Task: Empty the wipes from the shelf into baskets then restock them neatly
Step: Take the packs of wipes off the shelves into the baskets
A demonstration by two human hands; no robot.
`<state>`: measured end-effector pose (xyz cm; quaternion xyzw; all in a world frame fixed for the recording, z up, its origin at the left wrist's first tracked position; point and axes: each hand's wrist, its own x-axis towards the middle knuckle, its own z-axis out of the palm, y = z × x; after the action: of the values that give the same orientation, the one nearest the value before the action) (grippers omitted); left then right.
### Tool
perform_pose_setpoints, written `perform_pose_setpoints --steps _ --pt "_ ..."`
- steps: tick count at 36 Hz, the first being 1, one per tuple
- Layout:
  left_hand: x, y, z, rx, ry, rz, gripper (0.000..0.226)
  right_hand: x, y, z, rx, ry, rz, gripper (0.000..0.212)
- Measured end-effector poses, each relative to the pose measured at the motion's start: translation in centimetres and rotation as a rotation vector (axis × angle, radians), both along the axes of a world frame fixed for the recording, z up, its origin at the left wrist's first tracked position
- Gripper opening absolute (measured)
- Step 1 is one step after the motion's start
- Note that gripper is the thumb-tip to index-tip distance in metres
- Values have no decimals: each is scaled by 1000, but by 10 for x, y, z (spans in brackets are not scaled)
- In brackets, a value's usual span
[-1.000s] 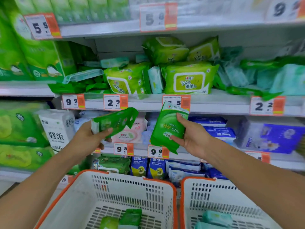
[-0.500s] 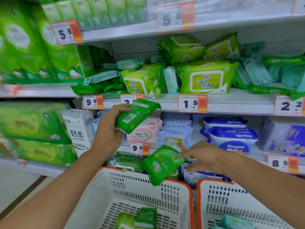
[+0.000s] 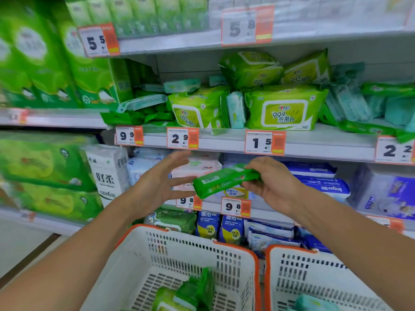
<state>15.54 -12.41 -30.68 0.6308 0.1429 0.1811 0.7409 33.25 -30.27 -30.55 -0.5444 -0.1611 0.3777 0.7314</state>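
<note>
My right hand (image 3: 275, 185) grips one end of a flat green wipes pack (image 3: 224, 181) and holds it level above the baskets. Just left of the pack is my left hand (image 3: 157, 182), fingers spread and holding nothing, the fingertips near the pack's left end. The white left basket (image 3: 186, 235) with an orange rim holds several green packs (image 3: 194, 290). In the right basket (image 3: 292, 249) lies a teal pack (image 3: 314, 304). More green and teal wipes (image 3: 285, 108) lie jumbled on the shelf (image 3: 220, 143) above my hands.
Price tags (image 3: 265, 142) line the shelf edges. Big green tissue packs (image 3: 45, 167) and a white pack (image 3: 107, 173) fill the left side. Blue and white packs (image 3: 321, 182) sit on the lower shelf behind my hands. Floor shows at the lower left.
The pack my right hand held has dropped into the left basket. The pack from my left hand is now in my right hand, and my left hand has opened.
</note>
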Motion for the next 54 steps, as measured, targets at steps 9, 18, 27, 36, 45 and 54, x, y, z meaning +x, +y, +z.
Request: perform_pose_setpoints --steps 9,18,27,36,45,54 --pt "17 -27 -7 283 235 17 24 2 -2 16 -64 -51 253 47" --pt "0 -6 -9 -12 419 -226 41 22 -2 -7 -232 -634 257 22" --pt "-13 41 -39 809 959 121 33 26 5 -78 -952 -900 664 33" --pt "128 -34 68 725 -65 392 25 89 -28 53 -169 -1160 -646 32" --pt "277 -48 67 640 416 328 85 178 -50 63 -304 -706 -428 56" --pt "311 -21 59 561 323 401 81 211 -10 57 -231 -665 -365 35"
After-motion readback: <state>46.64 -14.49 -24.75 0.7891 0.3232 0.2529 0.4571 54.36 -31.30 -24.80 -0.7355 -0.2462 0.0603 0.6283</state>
